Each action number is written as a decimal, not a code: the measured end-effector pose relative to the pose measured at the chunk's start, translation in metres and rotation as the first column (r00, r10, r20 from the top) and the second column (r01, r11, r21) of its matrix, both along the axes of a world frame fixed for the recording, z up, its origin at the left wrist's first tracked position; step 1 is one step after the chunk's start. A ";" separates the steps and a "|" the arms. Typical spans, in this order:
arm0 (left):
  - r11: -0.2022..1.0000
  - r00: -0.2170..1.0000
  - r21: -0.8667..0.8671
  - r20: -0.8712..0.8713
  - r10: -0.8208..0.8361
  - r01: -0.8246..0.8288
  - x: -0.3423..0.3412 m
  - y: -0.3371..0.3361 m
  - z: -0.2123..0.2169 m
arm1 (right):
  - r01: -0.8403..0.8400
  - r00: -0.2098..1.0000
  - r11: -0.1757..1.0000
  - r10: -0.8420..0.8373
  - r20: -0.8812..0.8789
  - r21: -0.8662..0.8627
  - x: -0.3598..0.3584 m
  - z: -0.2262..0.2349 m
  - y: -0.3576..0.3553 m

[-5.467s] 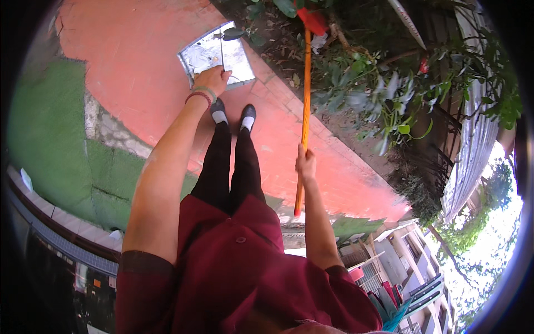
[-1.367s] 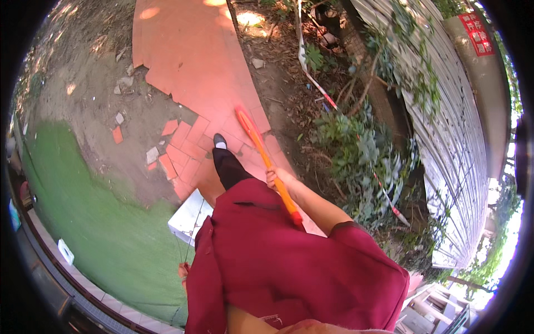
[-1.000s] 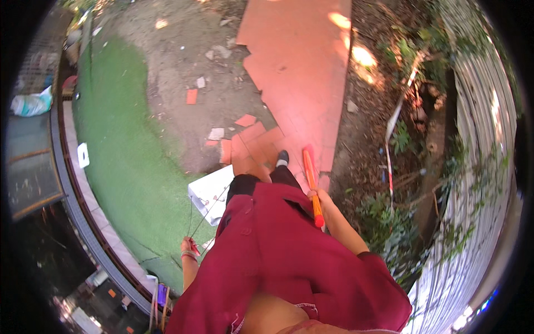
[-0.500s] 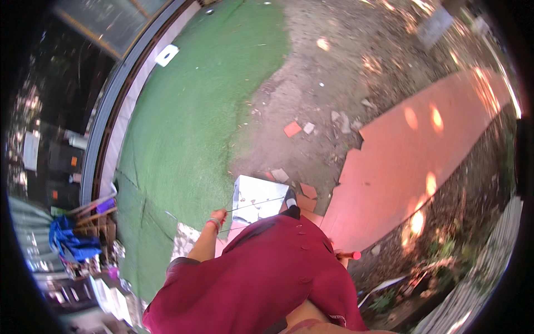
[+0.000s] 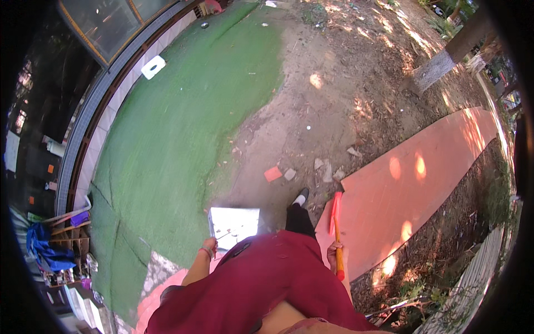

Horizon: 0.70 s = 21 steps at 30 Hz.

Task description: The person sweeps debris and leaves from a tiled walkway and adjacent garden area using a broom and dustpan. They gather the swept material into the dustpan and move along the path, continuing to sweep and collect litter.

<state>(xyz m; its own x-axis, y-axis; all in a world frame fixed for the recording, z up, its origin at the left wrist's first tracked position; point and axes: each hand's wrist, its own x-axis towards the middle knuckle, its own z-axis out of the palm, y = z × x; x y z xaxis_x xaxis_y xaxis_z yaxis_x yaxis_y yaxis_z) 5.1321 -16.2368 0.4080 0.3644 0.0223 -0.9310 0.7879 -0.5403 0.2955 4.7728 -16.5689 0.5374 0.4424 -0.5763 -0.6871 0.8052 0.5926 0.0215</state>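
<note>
My left hand (image 5: pixel 209 245) is closed at the near edge of a shiny white, square-topped container (image 5: pixel 243 215), beside my shirt front. Small dark bits show on the container's bright surface, and a thin dark line runs from my fingers over it. Its lower part is hidden by my arm and shirt. On the right, my right hand (image 5: pixel 335 254) grips a short-handled tool (image 5: pixel 339 241). The handle is orange with a red end, and a long narrow red head points away from me. The tool's exact kind is not clear.
A reddish board (image 5: pixel 384 195) with a broken edge lies to the right. Broken tile pieces (image 5: pixel 273 174) lie on the dirt ahead. Green artificial turf (image 5: pixel 183 117) spreads left. A tree trunk (image 5: pixel 439 69) stands far right. A blue cloth bundle (image 5: pixel 47 247) lies at left.
The tool in my right hand has swung up, so its red head now shows beyond my hand. The container and my left hand sit lower and further left in view. A foot has stepped forward.
</note>
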 end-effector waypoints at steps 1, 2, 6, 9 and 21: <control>1.000 1.000 0.023 0.008 0.016 -0.016 0.010 -0.008 -0.006 | -0.074 0.997 0.997 0.074 0.024 -0.001 0.009 -0.005 -0.024; 0.999 1.000 0.033 0.012 0.026 -0.026 0.022 -0.016 -0.015 | -0.147 0.988 0.989 0.147 0.053 -0.011 0.019 -0.009 -0.053; 1.000 0.999 0.009 0.041 -0.001 0.001 0.080 -0.025 -0.084 | -0.387 0.922 0.922 0.386 -0.015 -0.029 0.067 0.000 -0.161; 0.991 0.994 0.081 0.048 0.099 -0.102 0.097 -0.029 -0.080 | -0.582 0.795 0.812 0.578 -0.185 0.036 0.114 -0.004 -0.231; 0.866 0.868 0.170 0.269 0.418 -0.470 0.169 -0.196 0.005 | -0.996 -0.011 0.056 0.708 -0.706 0.071 0.266 -0.022 -0.388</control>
